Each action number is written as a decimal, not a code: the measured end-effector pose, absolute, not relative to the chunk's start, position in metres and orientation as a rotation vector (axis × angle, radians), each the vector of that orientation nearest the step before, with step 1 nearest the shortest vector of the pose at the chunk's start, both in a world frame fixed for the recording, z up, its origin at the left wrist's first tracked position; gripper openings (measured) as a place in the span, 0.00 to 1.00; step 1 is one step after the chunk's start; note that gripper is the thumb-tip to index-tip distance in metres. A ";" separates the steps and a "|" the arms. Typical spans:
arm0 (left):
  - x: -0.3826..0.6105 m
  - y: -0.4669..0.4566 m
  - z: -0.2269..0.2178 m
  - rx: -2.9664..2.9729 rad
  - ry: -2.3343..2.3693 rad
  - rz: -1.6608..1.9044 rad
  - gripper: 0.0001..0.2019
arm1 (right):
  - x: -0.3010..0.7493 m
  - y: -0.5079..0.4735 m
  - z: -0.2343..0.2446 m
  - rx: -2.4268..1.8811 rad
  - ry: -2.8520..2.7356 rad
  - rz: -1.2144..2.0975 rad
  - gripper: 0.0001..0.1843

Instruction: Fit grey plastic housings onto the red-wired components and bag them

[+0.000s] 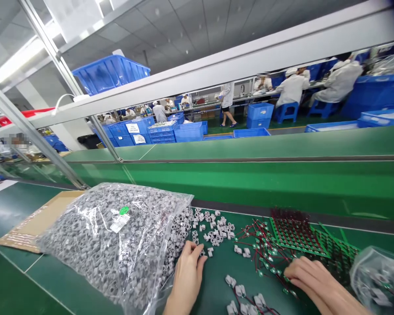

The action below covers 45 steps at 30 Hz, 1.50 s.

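Loose gray plastic clips [221, 223] lie just beyond your left hand [187, 272], the nearer one; its thumb and forefinger are curved at a single clip [202, 252], grip unclear. Your right hand [310, 276], palm down, has its fingers bunched beside the wired circuit boards [273, 252]; whether they pinch one is hidden

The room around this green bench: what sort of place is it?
Probably an electronics assembly factory floor. A clear bag of grey parts and small green pieces with wires lie on the green bench, and beyond it people in white sit near blue bins.
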State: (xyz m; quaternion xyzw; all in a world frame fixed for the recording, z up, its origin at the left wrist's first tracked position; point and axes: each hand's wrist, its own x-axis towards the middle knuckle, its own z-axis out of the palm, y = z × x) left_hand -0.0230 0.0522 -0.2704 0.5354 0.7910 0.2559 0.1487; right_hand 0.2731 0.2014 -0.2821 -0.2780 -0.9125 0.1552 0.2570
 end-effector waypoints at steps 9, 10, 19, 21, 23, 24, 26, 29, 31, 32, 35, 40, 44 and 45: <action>-0.012 0.055 -0.273 1.493 2.087 1.034 0.15 | 0.213 0.170 -0.261 -1.034 -2.460 1.022 0.20; -0.010 0.055 -0.270 1.416 1.996 1.123 0.14 | 0.208 0.166 -0.259 -1.056 -2.441 1.084 0.20; 0.029 0.063 -0.266 0.910 1.394 1.411 0.13 | 0.190 0.146 -0.250 -1.037 -2.277 1.523 0.22; 0.034 0.064 -0.269 0.927 1.380 1.404 0.14 | 0.188 0.144 -0.249 -1.036 -2.259 1.562 0.21; 0.037 0.063 -0.271 0.957 1.362 1.390 0.15 | 0.185 0.142 -0.249 -1.029 -2.241 1.591 0.20; 0.038 0.063 -0.272 0.975 1.348 1.381 0.15 | 0.185 0.142 -0.250 -1.029 -2.230 1.603 0.19; 0.040 0.062 -0.273 1.019 1.329 1.382 0.16 | 0.185 0.142 -0.252 -1.033 -2.208 1.624 0.18; 0.042 0.061 -0.275 1.100 1.331 1.399 0.16 | 0.186 0.144 -0.254 -1.042 -2.173 1.649 0.16; 0.043 0.061 -0.276 1.137 1.343 1.395 0.16 | 0.187 0.146 -0.254 -1.046 -2.158 1.651 0.15; 0.044 0.061 -0.277 1.149 1.356 1.391 0.16 | 0.188 0.146 -0.254 -1.047 -2.156 1.650 0.14; 0.046 0.061 -0.277 1.178 1.419 1.395 0.15 | 0.187 0.145 -0.255 -1.061 -2.157 1.618 0.15; 0.046 0.062 -0.273 1.196 1.480 1.386 0.14 | 0.186 0.141 -0.262 -1.072 -2.160 1.412 0.15; 0.047 0.062 -0.275 1.195 1.521 1.351 0.13 | 0.189 0.139 -0.261 -0.983 -2.258 1.312 0.13; 0.047 0.061 -0.278 1.196 1.522 1.349 0.13 | 0.190 0.139 -0.260 -0.976 -2.276 1.305 0.12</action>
